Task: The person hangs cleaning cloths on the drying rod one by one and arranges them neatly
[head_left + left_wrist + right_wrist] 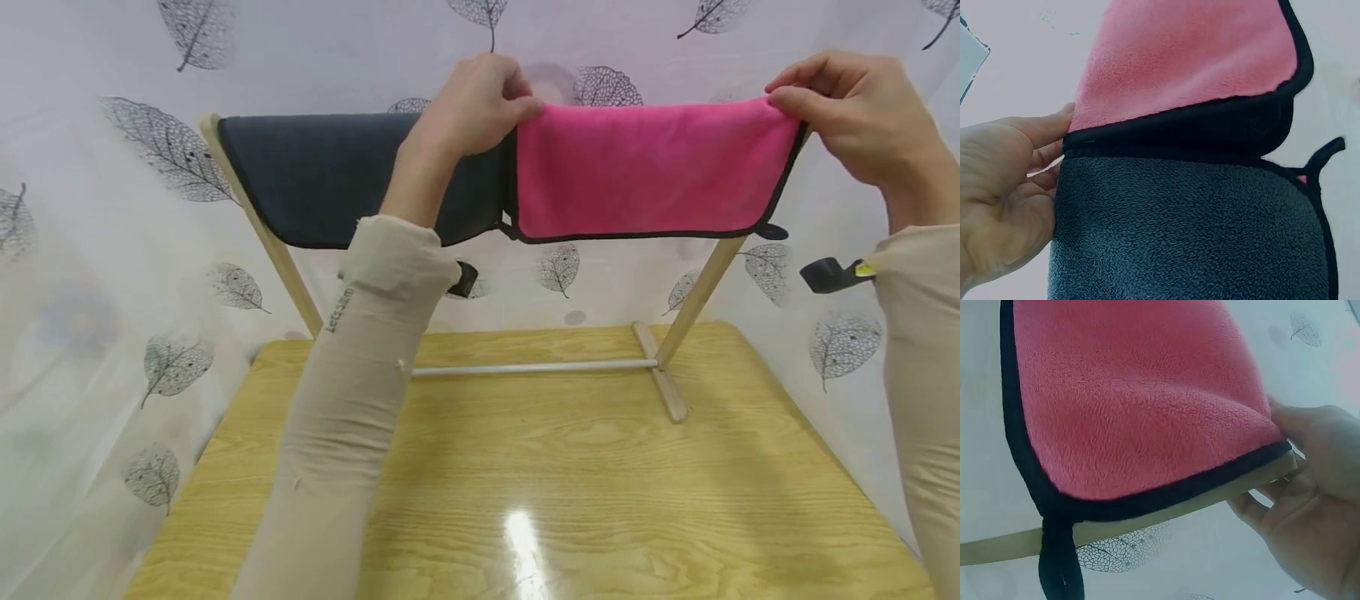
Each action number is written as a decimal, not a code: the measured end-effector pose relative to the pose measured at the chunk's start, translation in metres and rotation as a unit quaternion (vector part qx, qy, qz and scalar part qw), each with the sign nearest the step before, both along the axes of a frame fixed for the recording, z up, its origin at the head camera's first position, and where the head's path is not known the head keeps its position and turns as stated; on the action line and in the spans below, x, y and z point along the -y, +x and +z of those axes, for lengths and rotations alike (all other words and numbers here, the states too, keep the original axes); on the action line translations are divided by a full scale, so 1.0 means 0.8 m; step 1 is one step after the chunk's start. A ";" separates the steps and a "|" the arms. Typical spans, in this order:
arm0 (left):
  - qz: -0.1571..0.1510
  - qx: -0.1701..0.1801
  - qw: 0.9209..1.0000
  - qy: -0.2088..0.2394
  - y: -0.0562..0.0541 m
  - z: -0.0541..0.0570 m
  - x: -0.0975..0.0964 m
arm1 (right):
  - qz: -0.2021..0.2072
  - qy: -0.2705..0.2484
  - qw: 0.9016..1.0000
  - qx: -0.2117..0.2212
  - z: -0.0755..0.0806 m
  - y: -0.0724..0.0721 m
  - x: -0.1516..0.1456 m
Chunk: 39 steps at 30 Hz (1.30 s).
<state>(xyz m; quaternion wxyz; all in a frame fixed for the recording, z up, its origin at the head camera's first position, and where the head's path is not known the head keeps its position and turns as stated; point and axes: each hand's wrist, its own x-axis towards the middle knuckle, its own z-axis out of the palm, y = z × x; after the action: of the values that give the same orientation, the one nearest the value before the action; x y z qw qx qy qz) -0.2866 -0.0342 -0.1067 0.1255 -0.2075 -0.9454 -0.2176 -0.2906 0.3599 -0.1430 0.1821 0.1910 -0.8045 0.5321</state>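
Observation:
A pink towel with black edging hangs folded over the top of a wooden rack. My left hand pinches its upper left corner, thumb in front. At the upper right corner, my right hand pinches the cloth between thumb and fingers, beside the rack's end. A dark grey towel hangs on the left half, its edge meeting the pink one; my left forearm partly covers it. In the left wrist view the pink towel lies beside the grey towel. A black loop dangles from the pink towel's lower corner.
The rack's right wooden leg slants down to a foot on the wood-grain table. A white crossbar runs low between the legs. Behind hangs a pale curtain printed with leaves.

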 end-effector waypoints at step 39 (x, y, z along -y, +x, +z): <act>-0.038 0.021 0.999 -0.014 0.000 0.001 0.003 | -0.041 0.062 0.996 -0.054 -0.020 0.010 -0.015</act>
<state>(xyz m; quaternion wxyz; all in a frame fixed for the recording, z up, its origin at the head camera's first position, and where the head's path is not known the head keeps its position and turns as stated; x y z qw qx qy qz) -0.2863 -0.0367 -0.1061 0.0949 -0.2401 -0.9422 -0.2136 -0.2828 0.3722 -0.1592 0.2343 0.1974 -0.8321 0.4623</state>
